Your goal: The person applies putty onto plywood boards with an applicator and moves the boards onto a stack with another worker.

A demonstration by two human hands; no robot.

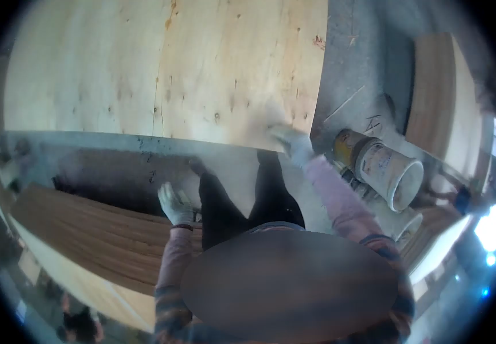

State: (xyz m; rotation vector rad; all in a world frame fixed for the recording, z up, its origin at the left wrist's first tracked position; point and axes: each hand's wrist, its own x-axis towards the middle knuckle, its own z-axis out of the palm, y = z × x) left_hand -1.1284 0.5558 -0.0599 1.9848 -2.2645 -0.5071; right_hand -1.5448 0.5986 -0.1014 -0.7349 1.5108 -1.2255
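Note:
A large pale plywood sheet (173, 74) with knots and a dark seam fills the upper part of the head view. My right hand (294, 143), in a light glove, is over the sheet's near edge toward its right corner. A pale blur lies just beyond its fingers, so I cannot make out whether it holds anything. My left hand (174, 205), also gloved, hangs away from the sheet with its fingers apart and nothing in them. It is close to the stack of wood sheets (104, 235) on the left.
Two used buckets, a whitish bucket (388, 172) and a yellowish bucket (348, 146), lie tipped to the right of my right arm. Another wood stack (434, 92) stands farther right. Scraps lie on the grey floor (345, 74). A person (81, 324) is at the lower left.

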